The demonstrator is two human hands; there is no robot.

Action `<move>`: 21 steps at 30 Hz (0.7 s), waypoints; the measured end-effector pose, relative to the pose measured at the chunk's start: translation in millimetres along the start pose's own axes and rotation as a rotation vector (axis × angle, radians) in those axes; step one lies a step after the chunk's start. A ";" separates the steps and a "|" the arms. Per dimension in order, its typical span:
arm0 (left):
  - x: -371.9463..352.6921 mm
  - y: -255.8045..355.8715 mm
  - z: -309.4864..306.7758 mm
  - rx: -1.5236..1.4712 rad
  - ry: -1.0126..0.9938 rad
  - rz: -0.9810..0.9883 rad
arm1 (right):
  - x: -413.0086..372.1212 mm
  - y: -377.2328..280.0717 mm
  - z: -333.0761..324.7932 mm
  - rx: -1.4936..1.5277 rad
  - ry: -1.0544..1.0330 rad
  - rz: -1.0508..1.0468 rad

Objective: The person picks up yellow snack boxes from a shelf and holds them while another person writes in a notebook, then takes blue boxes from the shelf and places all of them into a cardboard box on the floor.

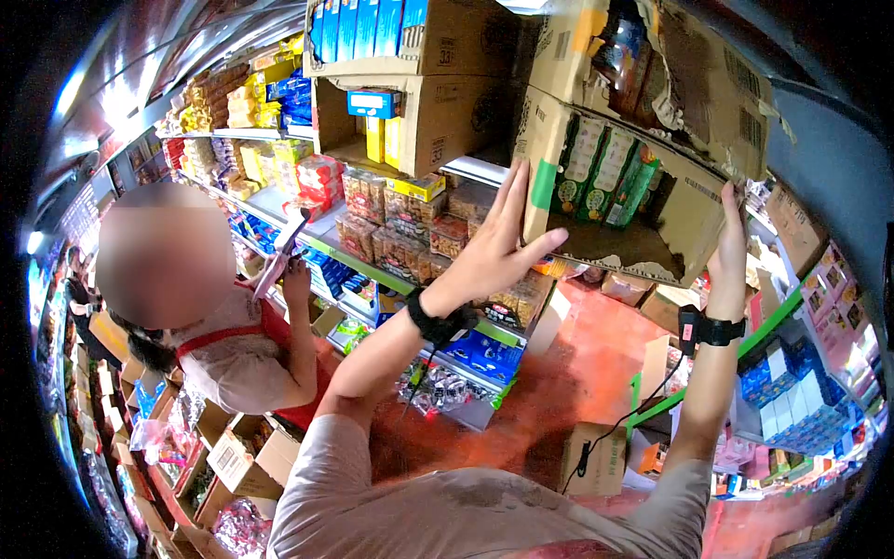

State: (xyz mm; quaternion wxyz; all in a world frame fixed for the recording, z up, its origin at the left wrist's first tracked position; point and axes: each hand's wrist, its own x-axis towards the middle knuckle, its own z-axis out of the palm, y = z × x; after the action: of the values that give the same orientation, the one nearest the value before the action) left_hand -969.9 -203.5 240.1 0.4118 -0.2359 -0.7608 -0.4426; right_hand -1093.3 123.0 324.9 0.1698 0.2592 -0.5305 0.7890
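The torn carton [687,212] is between the hands: the left hand [498,233] flat, thumb spread, against its left edge; the right hand [732,233] open, fingers straight, along its right edge. Green packs [601,168] stand inside; another carton [710,88] sits above.

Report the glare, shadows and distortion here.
Head view: the ceiling light blows out white at upper left. Head view: shadow darkens the open carton between the hands and part of the red floor. Head view: the scene bows, fisheye-like, within black corners.
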 end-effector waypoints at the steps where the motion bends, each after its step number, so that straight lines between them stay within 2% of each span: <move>1: -0.1 -1.0 3.1 0.008 -0.011 -0.002 | -1.7 -1.0 -2.6 0.011 0.007 0.005; 4: -0.6 -4.9 7.9 -0.074 0.062 0.016 | 2.2 6.4 -24.9 0.084 -0.139 0.182; 13: -0.1 -9.9 10.8 -0.088 0.066 -0.008 | 7.2 33.7 -32.6 0.077 0.011 0.005; 21: 6.4 -3.9 13.7 -0.177 0.134 -0.058 | -2.0 19.7 -20.0 0.176 -0.117 0.066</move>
State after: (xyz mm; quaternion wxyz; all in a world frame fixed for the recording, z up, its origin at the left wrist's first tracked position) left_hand -982.0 -193.6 239.9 0.4265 -0.2190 -0.6959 -0.5346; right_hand -1107.0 134.0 302.9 0.0890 0.3008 -0.4764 0.8214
